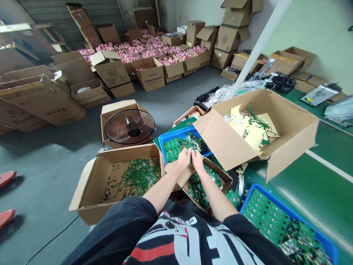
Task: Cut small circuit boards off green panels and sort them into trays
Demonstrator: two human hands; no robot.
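My left hand [184,158] and my right hand [196,159] are close together over the near edge of a blue tray [162,141]. Fingers on both are bent and closed, and what lies between them is too small and hidden to make out. Green circuit boards fill the tray, with panels of boards [173,148] on its left and loose boards [193,140] heaped behind my hands. Under my forearms, a small cardboard box [226,179] holds more green circuit boards [202,191].
To the left, a carton [92,184] holds thin green strips [138,176]; a fan [129,126] stands behind it. An open carton [292,125] with yellowish sheets and green strips is at right. Another blue tray [332,244] of boards lies front right. Cartons of pink items [143,49] line the back.
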